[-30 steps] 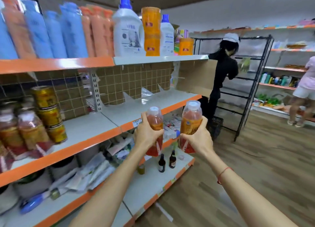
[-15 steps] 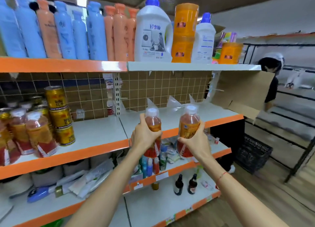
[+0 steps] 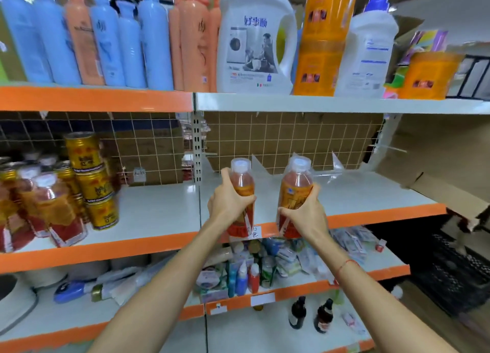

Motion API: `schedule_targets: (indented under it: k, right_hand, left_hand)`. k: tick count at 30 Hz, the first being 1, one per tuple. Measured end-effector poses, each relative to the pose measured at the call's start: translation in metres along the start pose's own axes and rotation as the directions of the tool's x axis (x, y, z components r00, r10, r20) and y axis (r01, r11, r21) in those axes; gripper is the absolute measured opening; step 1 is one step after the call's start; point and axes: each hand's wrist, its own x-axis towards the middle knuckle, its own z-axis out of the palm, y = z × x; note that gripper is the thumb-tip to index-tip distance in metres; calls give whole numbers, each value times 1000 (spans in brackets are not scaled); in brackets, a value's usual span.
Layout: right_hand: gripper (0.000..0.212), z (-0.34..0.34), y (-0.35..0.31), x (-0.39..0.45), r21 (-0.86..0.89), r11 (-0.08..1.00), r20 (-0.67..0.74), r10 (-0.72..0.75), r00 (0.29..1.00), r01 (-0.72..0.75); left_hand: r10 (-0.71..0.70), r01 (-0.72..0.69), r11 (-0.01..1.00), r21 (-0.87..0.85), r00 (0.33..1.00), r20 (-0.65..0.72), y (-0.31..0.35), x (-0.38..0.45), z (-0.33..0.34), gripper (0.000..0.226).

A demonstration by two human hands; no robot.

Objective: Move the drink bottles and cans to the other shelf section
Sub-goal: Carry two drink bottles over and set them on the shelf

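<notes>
My left hand [image 3: 226, 204] grips an upright orange drink bottle [image 3: 241, 177] with a white cap. A second bottle of the same kind [image 3: 295, 185] stands upright in my right hand [image 3: 305, 214]. Both bottles hang in front of the orange front edge of the right shelf section [image 3: 358, 193], whose white board is bare. On the left shelf section [image 3: 148, 214] stand several more orange drink bottles [image 3: 57, 209] and a stack of gold cans [image 3: 91, 182].
The top shelf holds blue and orange bottles [image 3: 127, 39], white detergent jugs [image 3: 254, 42] and orange packs [image 3: 322, 42]. A cardboard flap [image 3: 434, 151] hangs at the right end of the shelf. Lower shelves carry small bottles and packets [image 3: 265, 267]. A black crate [image 3: 456, 267] sits on the floor at right.
The view has swung left and closer to the shelves. Both bottles, still held, have come nearer the right shelf section's front edge. The people at the right have left the view.
</notes>
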Motion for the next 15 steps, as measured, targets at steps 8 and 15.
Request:
schedule_targets:
  k: [8,15]
  right_hand:
    - [84,51,3,61,35,998,41,-52,998,51]
    - [79,86,11,98,67,997,99,-49,994,43]
  left_hand:
    - [-46,46,999,12,998,-42,-27,60,28,78]
    - [-104,105,995,3,991,-89,-42,93,43,79]
